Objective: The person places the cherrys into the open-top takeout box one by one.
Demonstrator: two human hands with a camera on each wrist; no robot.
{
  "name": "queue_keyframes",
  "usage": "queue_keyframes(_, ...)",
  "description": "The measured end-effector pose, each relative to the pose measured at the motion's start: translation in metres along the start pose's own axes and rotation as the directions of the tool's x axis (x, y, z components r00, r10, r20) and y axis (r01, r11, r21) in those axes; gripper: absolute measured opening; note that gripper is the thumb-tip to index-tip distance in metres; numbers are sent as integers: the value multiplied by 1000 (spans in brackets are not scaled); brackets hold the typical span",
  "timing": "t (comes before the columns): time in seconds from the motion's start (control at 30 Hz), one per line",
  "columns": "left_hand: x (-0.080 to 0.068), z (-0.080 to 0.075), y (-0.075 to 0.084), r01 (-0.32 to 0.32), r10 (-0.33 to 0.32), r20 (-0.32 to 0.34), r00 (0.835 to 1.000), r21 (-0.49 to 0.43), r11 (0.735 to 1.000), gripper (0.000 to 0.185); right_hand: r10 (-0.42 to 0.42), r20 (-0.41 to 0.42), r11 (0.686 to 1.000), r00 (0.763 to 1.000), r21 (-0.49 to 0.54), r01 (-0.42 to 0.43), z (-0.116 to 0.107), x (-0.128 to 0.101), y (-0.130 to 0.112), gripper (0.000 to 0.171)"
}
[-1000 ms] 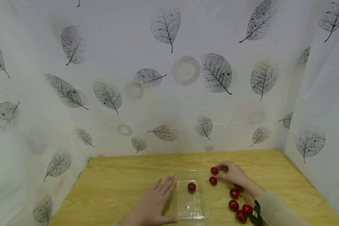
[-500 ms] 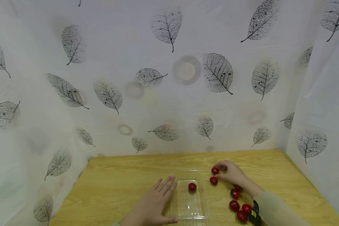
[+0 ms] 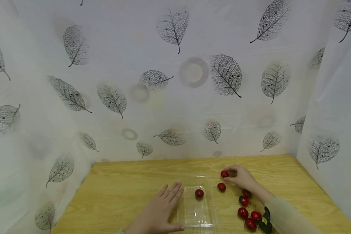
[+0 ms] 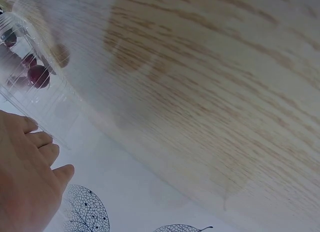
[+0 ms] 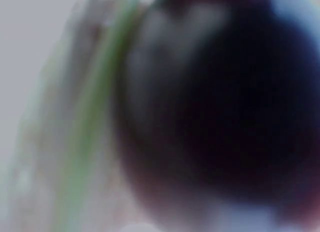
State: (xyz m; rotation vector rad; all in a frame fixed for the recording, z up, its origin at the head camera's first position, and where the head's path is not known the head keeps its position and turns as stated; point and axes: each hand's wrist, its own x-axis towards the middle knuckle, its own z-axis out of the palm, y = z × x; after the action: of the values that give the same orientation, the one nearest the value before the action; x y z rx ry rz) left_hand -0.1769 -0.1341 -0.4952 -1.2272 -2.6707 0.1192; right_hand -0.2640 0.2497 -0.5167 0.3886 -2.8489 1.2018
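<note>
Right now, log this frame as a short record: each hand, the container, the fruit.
left hand: flat on the wooden table, fingers straight, beside the clear plastic tray
right hand: pinches one cherry
tray contents: one cherry inside
loose cherries: one near the tray, a cluster by the right wrist
right wrist view: blurred

The wooden table (image 3: 128, 188) carries a clear tray (image 3: 196, 214) and loose cherries (image 3: 242, 212).

There are eight red cherries (image 3: 243, 212) and one clear plastic tray (image 3: 196, 217). One cherry lies in the tray, seven outside at its three o'clock.
</note>
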Motion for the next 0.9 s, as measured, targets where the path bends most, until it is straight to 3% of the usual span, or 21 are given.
queue_keyframes(0.4, 0, 1, 0, -5, 5, -13, 1000, 13, 1000, 111, -57, -17, 998, 998, -1, 57, 1, 3, -19, 36)
queue_keyframes(0.67, -1, 3, -1, -4, 4, -16, 1000, -3, 1000, 111, -160, 7, 987, 987, 33, 160, 4, 3, -40, 36)
queue_keyframes(0.9, -1, 3, -1, -4, 3, -11, 1000, -18, 1000, 111, -278, 24, 959, 960, 68, 275, 9, -3, -62, 34)
